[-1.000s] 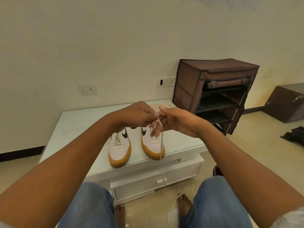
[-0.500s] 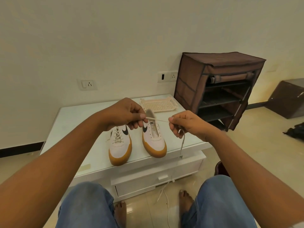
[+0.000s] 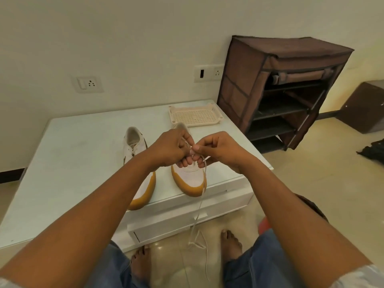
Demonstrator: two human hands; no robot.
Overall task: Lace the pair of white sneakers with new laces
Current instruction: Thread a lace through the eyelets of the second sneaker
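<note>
While the left hand (image 3: 170, 148) and right hand (image 3: 218, 151) both pinch the lace (image 3: 205, 171) above a sneaker (image 3: 188, 180), it looks limp and light, best held near its tip.

Two sneakers (image 3: 134, 142) (image 3: 190, 179), one lace (image 3: 205, 175), one tray (image 3: 194, 124), one bench (image 3: 83, 152), one shoe rack (image 3: 280, 59), two wall sockets (image 3: 89, 84) (image 3: 208, 73), two bare feet (image 3: 141, 260) (image 3: 230, 240).

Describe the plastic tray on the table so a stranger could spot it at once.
Find the low white table against the wall. At its far right corner, beside the brown shoe rack, lies a shallow cream tray. It alone has a floor full of small holes, unlike the sneaker just nearer the person.
</note>
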